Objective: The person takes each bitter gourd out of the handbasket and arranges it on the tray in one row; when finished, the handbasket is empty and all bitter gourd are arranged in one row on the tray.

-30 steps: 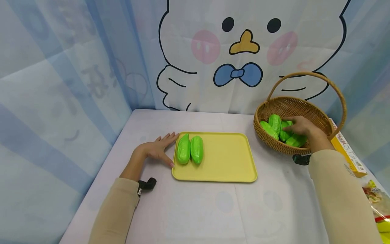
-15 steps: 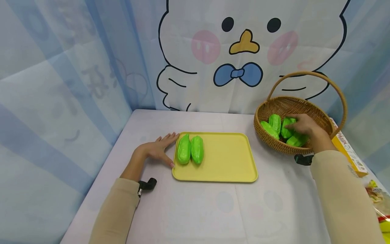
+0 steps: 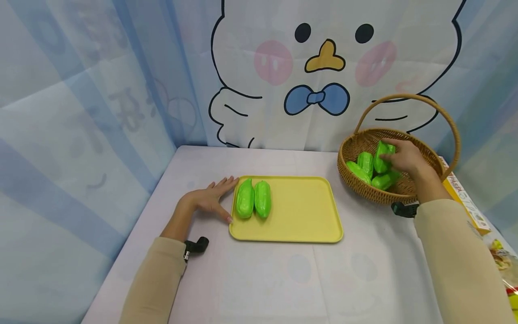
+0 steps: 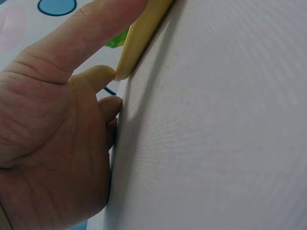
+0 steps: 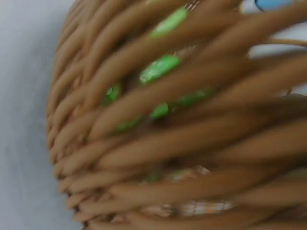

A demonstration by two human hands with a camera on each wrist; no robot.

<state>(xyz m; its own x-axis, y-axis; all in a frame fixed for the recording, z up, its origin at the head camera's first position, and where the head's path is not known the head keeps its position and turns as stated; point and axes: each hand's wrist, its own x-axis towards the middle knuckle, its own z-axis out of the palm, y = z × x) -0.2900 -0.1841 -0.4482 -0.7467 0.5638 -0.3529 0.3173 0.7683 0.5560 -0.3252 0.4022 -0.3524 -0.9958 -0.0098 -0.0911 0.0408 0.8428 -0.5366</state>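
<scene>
My left hand (image 3: 208, 198) rests on the table with spread fingers, its thumb and fingertips at the left edge of the yellow tray (image 3: 299, 211). In the left wrist view the thumb (image 4: 91, 36) overlaps the tray's rim (image 4: 139, 40). On the tray's left side lie two stubby, bright green toy cucumbers (image 3: 244, 199), side by side. My right hand (image 3: 406, 158) reaches into the wicker basket (image 3: 364, 194) and pinches a green toy cucumber (image 3: 380, 163), tilted upright above several others (image 3: 358, 173). The basket weave fills the right wrist view and hides that hand.
The basket's tall arched handle (image 3: 451, 126) rises beside the right forearm. Right of the basket lie a yellow and white box (image 3: 465, 207) and a clear food packet (image 3: 503, 265). A printed curtain (image 3: 275, 121) hangs behind the table (image 3: 283, 283).
My right hand has gripped a toy cucumber in the basket and raised it slightly. Another cucumber beneath it has shifted left. The left hand and tray stay practically where they were.
</scene>
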